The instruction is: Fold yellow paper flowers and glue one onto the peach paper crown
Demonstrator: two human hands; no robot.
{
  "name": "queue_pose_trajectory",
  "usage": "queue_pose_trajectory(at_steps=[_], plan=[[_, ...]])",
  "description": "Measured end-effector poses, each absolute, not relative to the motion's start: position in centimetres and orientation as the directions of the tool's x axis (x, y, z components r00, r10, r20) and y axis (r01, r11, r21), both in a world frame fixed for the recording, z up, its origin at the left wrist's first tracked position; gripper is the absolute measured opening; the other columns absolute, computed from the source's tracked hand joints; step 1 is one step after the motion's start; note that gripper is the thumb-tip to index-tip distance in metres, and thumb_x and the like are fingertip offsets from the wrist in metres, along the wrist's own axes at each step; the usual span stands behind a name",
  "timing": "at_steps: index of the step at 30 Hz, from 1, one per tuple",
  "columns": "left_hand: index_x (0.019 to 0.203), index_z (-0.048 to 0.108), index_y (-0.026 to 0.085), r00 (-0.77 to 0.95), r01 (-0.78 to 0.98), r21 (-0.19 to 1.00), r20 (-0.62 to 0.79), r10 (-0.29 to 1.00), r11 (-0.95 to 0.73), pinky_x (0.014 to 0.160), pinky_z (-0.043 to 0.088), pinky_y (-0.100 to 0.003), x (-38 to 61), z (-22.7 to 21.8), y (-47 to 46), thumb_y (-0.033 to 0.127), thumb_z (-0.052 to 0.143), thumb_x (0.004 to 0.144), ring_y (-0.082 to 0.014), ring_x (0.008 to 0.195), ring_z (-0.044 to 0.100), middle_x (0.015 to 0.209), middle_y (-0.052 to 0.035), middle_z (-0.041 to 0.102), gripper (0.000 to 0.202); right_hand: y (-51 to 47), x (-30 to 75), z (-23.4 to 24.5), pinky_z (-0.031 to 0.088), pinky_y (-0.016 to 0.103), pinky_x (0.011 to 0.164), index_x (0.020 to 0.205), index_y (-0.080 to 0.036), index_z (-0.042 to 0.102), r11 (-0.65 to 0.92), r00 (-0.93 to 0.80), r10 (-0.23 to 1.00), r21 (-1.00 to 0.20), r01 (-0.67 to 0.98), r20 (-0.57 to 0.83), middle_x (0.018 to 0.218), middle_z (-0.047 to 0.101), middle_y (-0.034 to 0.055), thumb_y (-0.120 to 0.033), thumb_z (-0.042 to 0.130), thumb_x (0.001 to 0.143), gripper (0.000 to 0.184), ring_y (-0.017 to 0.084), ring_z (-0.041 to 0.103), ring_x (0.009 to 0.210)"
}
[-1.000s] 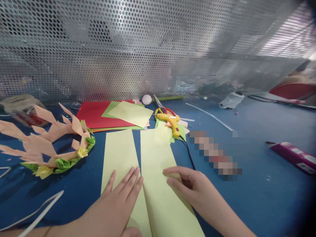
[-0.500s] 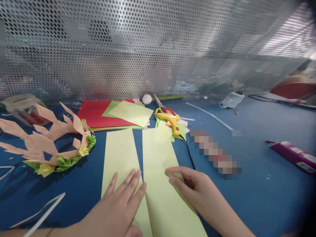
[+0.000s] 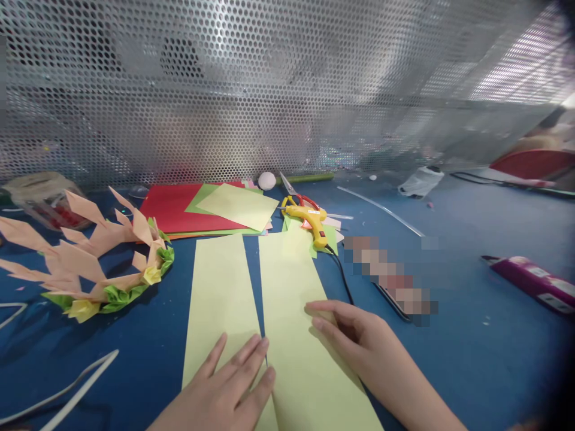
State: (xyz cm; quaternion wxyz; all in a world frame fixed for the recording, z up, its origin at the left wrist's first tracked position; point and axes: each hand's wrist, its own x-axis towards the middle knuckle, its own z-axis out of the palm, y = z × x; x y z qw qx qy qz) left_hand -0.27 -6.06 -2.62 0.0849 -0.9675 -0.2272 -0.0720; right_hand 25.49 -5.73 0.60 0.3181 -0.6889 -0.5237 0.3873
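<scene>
Here, a left strip (image 3: 222, 287) and a right strip (image 3: 294, 281) of pale yellow paper lie side by side on the blue desk (image 3: 458, 371). The left hand (image 3: 224, 392) rests on the left strip, fingers spread. The right hand (image 3: 359, 338) curls over the right strip; whether its fingers pinch anything, I cannot tell. A glue gun (image 3: 309, 216) lies beyond.

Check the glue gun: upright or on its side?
On its side: the glue gun shows in profile, lying over paper scraps beyond the right hand.
</scene>
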Motion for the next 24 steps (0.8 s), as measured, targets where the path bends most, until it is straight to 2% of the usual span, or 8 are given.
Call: queue_pose_trajectory(at_steps=[3, 6, 8, 13, 15, 17, 19, 24], plan=[[0.135, 0.05, 0.017, 0.893, 0.431, -0.141, 0.207, 0.399, -0.891, 0.111, 0.033, -0.044, -0.3, -3.5, -6.1, 0.017, 0.041, 0.094, -0.0256, 0.134, 0.044, 0.14, -0.0124, 0.056, 0.042, -6.1, 25.8, 0.9, 0.038, 0.024, 0.045, 0.104, -0.017, 0.074, -0.271, 0.098, 0.962, -0.846, 0.46, -0.255, 0.052, 0.05, -0.0035, -0.046, 0.064, 0.076, 0.041, 0.014, 0.045, 0.048], [0.139, 0.047, 0.019, 0.858, 0.51, -0.178, 0.182, 0.481, -0.842, 0.112, 0.03, -0.043, 0.2, -3.5, -6.6, 0.026, 0.035, 0.099, -0.0246, 0.133, 0.046, 0.141, -0.0081, 0.054, 0.042, -7.1, 25.7, 1.1, 0.041, 0.024, 0.048, 0.102, -0.018, 0.074, -0.312, 0.043, 0.945, -0.849, 0.426, -0.326, 0.056, 0.053, -0.0025, -0.045, 0.063, 0.077, 0.038, 0.014, 0.048, 0.051], [0.136, 0.051, 0.021, 0.831, 0.554, -0.213, 0.199, 0.52, -0.805, 0.112, 0.029, -0.045, 0.7, -3.3, -7.1, 0.026, 0.031, 0.101, -0.0243, 0.132, 0.048, 0.14, -0.0059, 0.055, 0.041, -7.8, 25.5, 1.0, 0.043, 0.024, 0.051, 0.1, -0.02, 0.074, -0.34, 0.035, 0.933, -0.843, 0.417, -0.359, 0.06, 0.057, -0.0012, -0.043, 0.062, 0.077, 0.034, 0.015, 0.051, 0.055], [0.132, 0.055, 0.022, 0.828, 0.555, -0.231, 0.248, 0.504, -0.799, 0.113, 0.025, -0.045, 1.0, -3.0, -7.5, 0.024, 0.028, 0.102, -0.0225, 0.133, 0.046, 0.138, -0.0041, 0.059, 0.041, -9.2, 25.6, 0.2, 0.041, 0.024, 0.049, 0.103, -0.021, 0.073, -0.346, 0.084, 0.931, -0.781, 0.52, -0.356, 0.053, 0.051, -0.0027, -0.047, 0.058, 0.08, 0.038, 0.016, 0.049, 0.052], [0.13, 0.057, 0.023, 0.839, 0.531, -0.234, 0.276, 0.468, -0.814, 0.114, 0.022, -0.044, 0.8, -3.0, -7.4, 0.021, 0.027, 0.102, -0.0206, 0.133, 0.045, 0.135, -0.0028, 0.062, 0.041, -9.5, 25.6, -0.2, 0.046, 0.025, 0.052, 0.103, -0.021, 0.074, -0.329, 0.108, 0.94, -0.773, 0.542, -0.324, 0.058, 0.06, 0.0002, -0.049, 0.058, 0.08, 0.039, 0.019, 0.056, 0.056], [0.126, 0.06, 0.022, 0.851, 0.504, -0.247, 0.307, 0.426, -0.828, 0.115, 0.022, -0.043, 0.7, -3.0, -7.2, 0.018, 0.026, 0.101, -0.0196, 0.133, 0.045, 0.132, -0.0019, 0.065, 0.042, -9.6, 25.6, -0.4, 0.052, 0.027, 0.06, 0.103, -0.022, 0.075, -0.321, 0.12, 0.944, -0.776, 0.542, -0.307, 0.073, 0.071, 0.0044, -0.049, 0.057, 0.081, 0.039, 0.023, 0.065, 0.067], [0.12, 0.063, 0.021, 0.863, 0.474, -0.268, 0.327, 0.384, -0.839, 0.114, 0.023, -0.041, 0.5, -2.9, -7.0, 0.014, 0.025, 0.101, -0.0194, 0.128, 0.049, 0.128, -0.0009, 0.068, 0.043, -9.7, 25.6, -0.4, 0.055, 0.029, 0.067, 0.104, -0.022, 0.074, -0.32, 0.12, 0.945, -0.778, 0.54, -0.305, 0.088, 0.076, 0.0071, -0.049, 0.057, 0.082, 0.039, 0.026, 0.069, 0.078], [0.115, 0.065, 0.02, 0.873, 0.442, -0.28, 0.352, 0.337, -0.852, 0.111, 0.026, -0.037, 0.4, -3.0, -6.8, 0.012, 0.027, 0.1, -0.02, 0.123, 0.052, 0.122, 0.0001, 0.07, 0.041, -10.1, 25.7, -0.5, 0.056, 0.03, 0.072, 0.107, -0.021, 0.074, -0.329, 0.111, 0.941, -0.782, 0.529, -0.321, 0.083, 0.076, 0.008, -0.048, 0.057, 0.082, 0.041, 0.029, 0.07, 0.085]])
